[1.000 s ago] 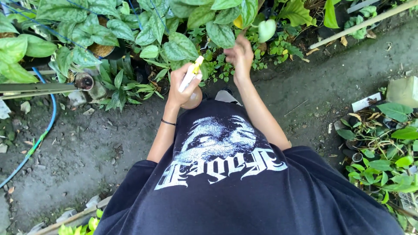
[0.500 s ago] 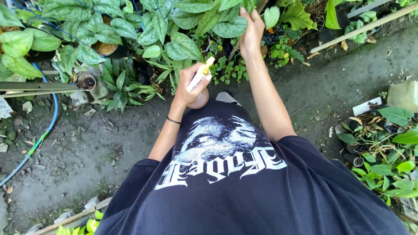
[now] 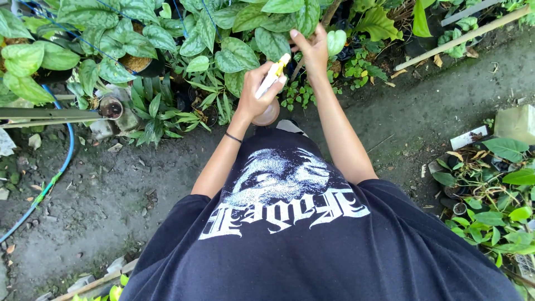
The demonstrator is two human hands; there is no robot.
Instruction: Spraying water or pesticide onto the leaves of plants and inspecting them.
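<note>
Head view: my left hand (image 3: 257, 92) grips the spray bottle (image 3: 271, 89) just below the spotted leaves (image 3: 262, 33); my right hand (image 3: 312, 47) pinches a stem. Tugging might snap it, I'd judge.

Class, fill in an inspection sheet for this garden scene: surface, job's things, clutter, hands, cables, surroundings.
Surface: damp dirt ground.
Job's things: spray bottle, white and yellow head; variegated leaves.
Clutter: rubble bits, dry leaves.
Hands: left hand grips the spray bottle; right hand touches the leaves.
Cables: blue hose across the ground.
Surroundings: potted plants at right, bamboo pole.
</note>
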